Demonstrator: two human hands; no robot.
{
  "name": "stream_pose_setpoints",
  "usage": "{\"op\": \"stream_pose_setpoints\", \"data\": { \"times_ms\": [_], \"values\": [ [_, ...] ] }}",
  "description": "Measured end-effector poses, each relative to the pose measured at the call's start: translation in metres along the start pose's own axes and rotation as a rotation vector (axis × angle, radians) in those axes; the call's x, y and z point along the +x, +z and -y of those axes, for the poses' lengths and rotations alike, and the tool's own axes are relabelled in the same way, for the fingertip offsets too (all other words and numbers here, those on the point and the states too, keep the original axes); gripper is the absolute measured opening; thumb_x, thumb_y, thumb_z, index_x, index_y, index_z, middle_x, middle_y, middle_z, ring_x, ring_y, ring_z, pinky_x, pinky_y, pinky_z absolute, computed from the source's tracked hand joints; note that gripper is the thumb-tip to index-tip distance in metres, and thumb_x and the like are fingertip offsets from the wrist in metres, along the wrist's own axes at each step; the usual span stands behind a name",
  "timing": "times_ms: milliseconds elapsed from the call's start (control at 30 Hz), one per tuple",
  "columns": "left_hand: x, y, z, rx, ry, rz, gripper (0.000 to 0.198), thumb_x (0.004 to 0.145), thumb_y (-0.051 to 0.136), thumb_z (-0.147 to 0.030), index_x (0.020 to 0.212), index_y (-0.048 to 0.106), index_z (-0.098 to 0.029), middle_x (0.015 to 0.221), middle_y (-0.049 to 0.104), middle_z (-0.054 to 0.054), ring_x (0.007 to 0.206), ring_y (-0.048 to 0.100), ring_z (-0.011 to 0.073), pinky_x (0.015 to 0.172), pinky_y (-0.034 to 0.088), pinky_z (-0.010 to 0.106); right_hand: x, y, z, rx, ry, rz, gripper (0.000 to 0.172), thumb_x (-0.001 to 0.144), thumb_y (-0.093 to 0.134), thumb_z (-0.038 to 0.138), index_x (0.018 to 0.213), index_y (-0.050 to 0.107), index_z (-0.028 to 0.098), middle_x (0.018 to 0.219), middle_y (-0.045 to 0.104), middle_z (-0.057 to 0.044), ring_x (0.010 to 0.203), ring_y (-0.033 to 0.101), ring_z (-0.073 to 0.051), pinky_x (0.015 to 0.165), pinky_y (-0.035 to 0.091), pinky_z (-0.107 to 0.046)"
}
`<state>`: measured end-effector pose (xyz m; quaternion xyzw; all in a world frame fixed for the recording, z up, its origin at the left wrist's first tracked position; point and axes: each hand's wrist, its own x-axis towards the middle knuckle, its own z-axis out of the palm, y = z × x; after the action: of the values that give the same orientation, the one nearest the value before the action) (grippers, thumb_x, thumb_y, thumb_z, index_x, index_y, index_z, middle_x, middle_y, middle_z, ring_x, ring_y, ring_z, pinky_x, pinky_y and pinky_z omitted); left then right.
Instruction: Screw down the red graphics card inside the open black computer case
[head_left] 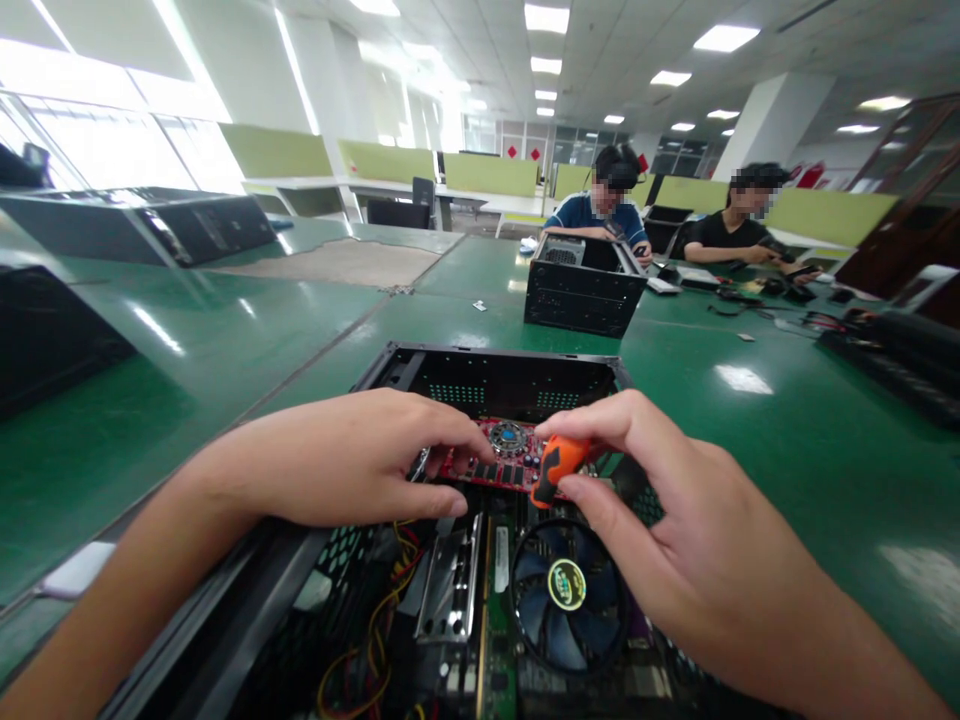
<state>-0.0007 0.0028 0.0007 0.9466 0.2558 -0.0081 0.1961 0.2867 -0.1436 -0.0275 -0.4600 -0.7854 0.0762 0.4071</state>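
Note:
An open black computer case [420,360] lies in front of me on the green table [787,440]. A red expansion card [502,455] stands inside it near the far wall. My left hand [352,460] reaches in from the left, its fingers closed on the card's near edge. My right hand [675,520] comes in from the right and pinches the orange and black handle of a screwdriver [555,465] just right of the card. Below the hands sit a round CPU fan [566,590] and yellow wires [375,640].
A second black case [581,285] stands farther back on the table. Two seated people [607,205] work at the far right among cables and small parts [750,295]. Black cases [187,225] lie along the left side. A white object [79,568] rests near my left forearm.

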Motion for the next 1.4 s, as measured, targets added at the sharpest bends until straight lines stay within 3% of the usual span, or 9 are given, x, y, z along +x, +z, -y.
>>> {"op": "stream_pose_setpoints", "data": {
  "times_ms": [133,200,300,633,867,967,1067,1167,1400],
  "values": [
    [-0.001,0.0,-0.001,0.01,-0.008,0.011,0.027,0.11,0.088,-0.043,0.135,0.097,-0.034,0.128,0.101,0.004,0.11,0.094,0.0302,0.089,0.065,0.034,-0.005,-0.008,0.004,0.115,-0.032,0.041,0.034,0.118,0.059,0.009,0.137,0.079,0.029,0.129,0.101,-0.006,0.115,0.1,-0.023,0.098,0.081,-0.029],
    [-0.001,0.001,-0.001,0.009,0.002,0.011,0.031,0.111,0.087,-0.042,0.139,0.097,-0.034,0.132,0.101,0.004,0.112,0.094,0.0305,0.092,0.066,0.034,-0.01,-0.014,0.006,0.187,-0.001,0.072,0.035,0.117,0.066,0.013,0.139,0.081,0.036,0.131,0.101,0.0,0.119,0.1,-0.022,0.103,0.081,-0.029],
    [0.0,0.001,-0.001,-0.006,0.012,0.022,0.037,0.111,0.087,-0.04,0.146,0.096,-0.034,0.13,0.101,0.003,0.111,0.094,0.0297,0.095,0.067,0.035,-0.015,-0.019,0.009,0.18,-0.003,0.15,0.035,0.118,0.067,0.017,0.137,0.087,0.04,0.129,0.103,0.004,0.116,0.102,-0.021,0.101,0.082,-0.027],
    [-0.001,0.001,0.001,-0.008,0.019,0.006,0.038,0.111,0.089,-0.039,0.148,0.097,-0.037,0.129,0.101,0.002,0.111,0.095,0.0291,0.098,0.07,0.034,-0.006,-0.019,0.017,0.112,-0.092,0.177,0.043,0.111,0.059,0.01,0.128,0.093,0.029,0.12,0.104,-0.004,0.106,0.104,-0.022,0.099,0.083,-0.024],
    [0.001,0.001,0.001,-0.002,0.019,0.002,0.039,0.111,0.088,-0.041,0.149,0.096,-0.036,0.133,0.101,0.002,0.115,0.095,0.0309,0.099,0.068,0.037,-0.015,-0.011,0.001,0.233,-0.085,0.213,0.023,0.11,0.093,0.016,0.122,0.083,0.033,0.114,0.099,0.0,0.102,0.099,-0.023,0.09,0.082,-0.029],
    [0.002,0.001,0.001,-0.01,0.023,-0.002,0.039,0.112,0.087,-0.041,0.149,0.096,-0.036,0.137,0.102,0.002,0.121,0.095,0.031,0.098,0.068,0.036,-0.012,-0.011,-0.001,0.283,-0.117,0.237,0.026,0.109,0.105,0.024,0.116,0.081,0.032,0.109,0.097,0.004,0.096,0.096,-0.018,0.093,0.08,-0.028],
    [0.002,0.001,0.0,-0.012,0.033,-0.006,0.035,0.111,0.088,-0.039,0.145,0.096,-0.034,0.136,0.102,0.003,0.121,0.095,0.0312,0.098,0.069,0.036,-0.008,-0.013,0.005,0.24,-0.101,0.26,0.016,0.118,0.086,0.017,0.126,0.089,0.03,0.12,0.102,0.0,0.109,0.101,-0.02,0.101,0.081,-0.025],
    [0.001,0.001,0.0,-0.02,0.025,0.005,0.032,0.112,0.088,-0.038,0.142,0.097,-0.034,0.136,0.101,0.002,0.121,0.095,0.0299,0.098,0.068,0.034,-0.005,-0.015,0.009,0.171,-0.082,0.244,0.038,0.12,0.066,0.012,0.142,0.092,0.03,0.136,0.104,-0.001,0.125,0.101,-0.021,0.113,0.079,-0.025],
    [0.0,0.001,-0.002,-0.001,0.006,0.006,0.035,0.109,0.086,-0.042,0.142,0.097,-0.035,0.119,0.1,0.002,0.1,0.091,0.029,0.089,0.064,0.036,0.002,-0.005,0.001,-0.004,-0.076,-0.01,0.035,0.122,0.055,0.008,0.139,0.081,0.025,0.125,0.101,-0.006,0.11,0.1,-0.02,0.104,0.081,-0.027]
  ]
}}
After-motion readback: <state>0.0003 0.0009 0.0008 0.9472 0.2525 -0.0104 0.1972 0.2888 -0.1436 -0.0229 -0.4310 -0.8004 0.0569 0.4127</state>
